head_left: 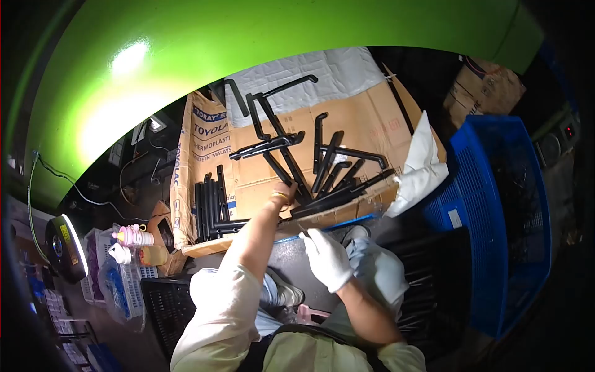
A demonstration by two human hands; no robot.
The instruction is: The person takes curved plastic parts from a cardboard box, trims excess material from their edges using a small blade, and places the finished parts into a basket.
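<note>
My left hand (284, 193) is bare, with a yellow band at the wrist. It reaches over the front edge of the cardboard box (248, 177) and its fingers are closed at one of the black plastic parts (277, 167). My right hand (325, 255), in a white glove, is in front of the box above my knees. Its fingers are pressed together around a small dark thing I cannot make out. Long black parts lie crossed in the middle and right of the box. Several more stand in a row (207, 204) at its left side.
Overhead hangs a large green curved surface (248, 31). Blue crates (480, 217) stand at the right, beside a white cloth (421, 167) on the box corner. At the left are a lit lamp (67, 248), a pink bottle (135, 237) and a dark crate (164, 310).
</note>
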